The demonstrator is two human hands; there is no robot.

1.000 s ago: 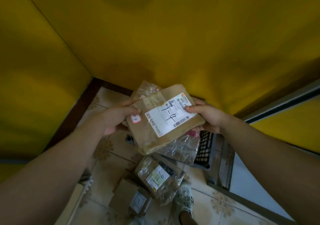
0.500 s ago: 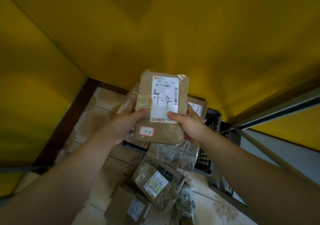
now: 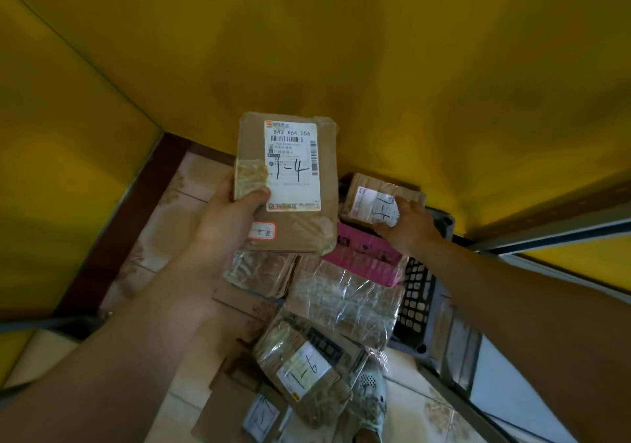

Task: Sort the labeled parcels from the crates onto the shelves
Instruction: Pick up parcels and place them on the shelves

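So the person's left hand point(image 3: 235, 217) has the flat brown parcel point(image 3: 290, 183) held up on its own, thumb point(image 3: 257, 195) pressed across the front just left of the label marked 1-4, other fingers hidden behind it; that's a one-handed pinch at the lower left corner, so most of the parcel sticks out above and to the right of the grip; honestly it looks like it could pivot or slip if the wrist tips. The right hand point(image 3: 408, 227) is down on a smaller parcel point(image 3: 375, 200) in the dark crate point(image 3: 421, 309), fingers curled over its label; can't tell if it's actually gripped or just touched. That one sits against a pink parcel point(image 3: 367, 254) below the fingertips; dragging it out could shift the pile. Below both hands, a taped bundle marked 1-6 point(image 3: 304, 367) lies loose on the floor point(image 3: 403, 384) by a shoe point(image 3: 370, 405); easy to step on.
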